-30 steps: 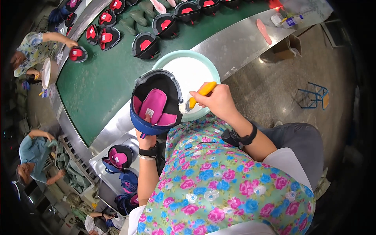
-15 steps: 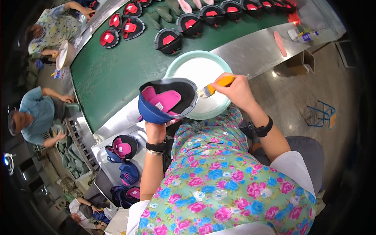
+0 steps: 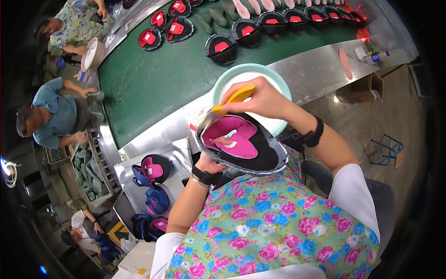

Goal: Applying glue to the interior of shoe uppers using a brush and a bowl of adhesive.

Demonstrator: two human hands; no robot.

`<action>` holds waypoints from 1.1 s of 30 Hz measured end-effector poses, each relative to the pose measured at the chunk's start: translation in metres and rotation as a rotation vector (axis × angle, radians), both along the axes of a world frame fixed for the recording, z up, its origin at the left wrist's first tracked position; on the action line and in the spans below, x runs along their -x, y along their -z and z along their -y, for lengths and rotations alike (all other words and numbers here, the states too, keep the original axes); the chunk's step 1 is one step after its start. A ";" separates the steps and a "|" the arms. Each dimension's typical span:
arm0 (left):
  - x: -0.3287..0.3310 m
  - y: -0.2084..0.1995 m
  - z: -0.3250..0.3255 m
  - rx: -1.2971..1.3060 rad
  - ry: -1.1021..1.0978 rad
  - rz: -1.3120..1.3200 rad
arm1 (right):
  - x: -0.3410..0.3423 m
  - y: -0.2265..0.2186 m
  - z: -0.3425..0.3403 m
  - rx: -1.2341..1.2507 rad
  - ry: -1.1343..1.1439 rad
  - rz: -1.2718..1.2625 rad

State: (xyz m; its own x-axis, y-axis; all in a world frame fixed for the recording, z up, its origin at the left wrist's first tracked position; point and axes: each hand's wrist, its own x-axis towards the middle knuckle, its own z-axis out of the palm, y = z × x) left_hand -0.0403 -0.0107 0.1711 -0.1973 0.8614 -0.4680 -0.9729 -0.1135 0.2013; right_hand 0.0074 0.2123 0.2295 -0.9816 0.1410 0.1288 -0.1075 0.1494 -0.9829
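My left hand (image 3: 210, 163) grips a shoe upper (image 3: 241, 144) from below; it is black outside with a pink lining and faces up toward me. My right hand (image 3: 262, 98) is closed on a yellow-handled brush (image 3: 228, 102), and the bristles touch the upper's far left rim. Behind them a pale green basin (image 3: 277, 74) of white glue sits on the steel ledge, partly hidden by my right hand and the upper.
A green conveyor belt (image 3: 153, 79) carries several black and red shoe uppers (image 3: 222, 47). More blue and pink uppers (image 3: 153, 169) lie in a steel tray at my left. Other people (image 3: 51, 116) work along the belt's left side. A cardboard box (image 3: 367, 88) and blue stool (image 3: 388, 151) stand at right.
My left hand has turned the upper so its pink inside faces up and brought it closer. The brush moved from the basin side to the upper's left rim.
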 end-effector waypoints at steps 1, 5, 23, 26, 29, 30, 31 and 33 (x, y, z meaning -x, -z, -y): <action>0.003 0.009 0.004 0.051 0.082 0.044 | -0.003 0.006 -0.007 -0.061 0.091 0.037; 0.011 0.043 0.028 0.262 0.096 0.129 | -0.033 0.014 -0.020 -0.253 0.235 0.271; 0.245 0.189 0.061 0.537 -0.756 -0.638 | -0.015 0.021 -0.018 0.246 0.684 0.368; 0.290 0.222 0.053 0.590 -0.920 -0.650 | -0.007 0.024 0.000 0.267 0.726 0.435; 0.338 0.263 0.065 0.609 -0.980 -0.719 | 0.002 0.022 0.019 0.217 0.739 0.499; 0.353 0.277 0.071 0.597 -0.989 -0.777 | 0.007 0.024 0.026 0.234 0.760 0.537; 0.366 0.290 0.079 0.606 -1.010 -0.768 | 0.017 0.028 0.030 0.251 0.776 0.576; 0.378 0.313 0.100 0.714 -0.931 -0.745 | 0.037 0.038 0.041 0.246 0.739 0.609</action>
State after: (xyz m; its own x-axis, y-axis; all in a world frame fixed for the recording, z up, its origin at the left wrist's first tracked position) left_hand -0.4182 -0.1110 -0.1420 -0.9551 -0.1020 -0.2780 -0.2355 -0.3076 0.9219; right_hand -0.0296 0.1713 0.1914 -0.5249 0.7003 -0.4838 0.4647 -0.2405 -0.8522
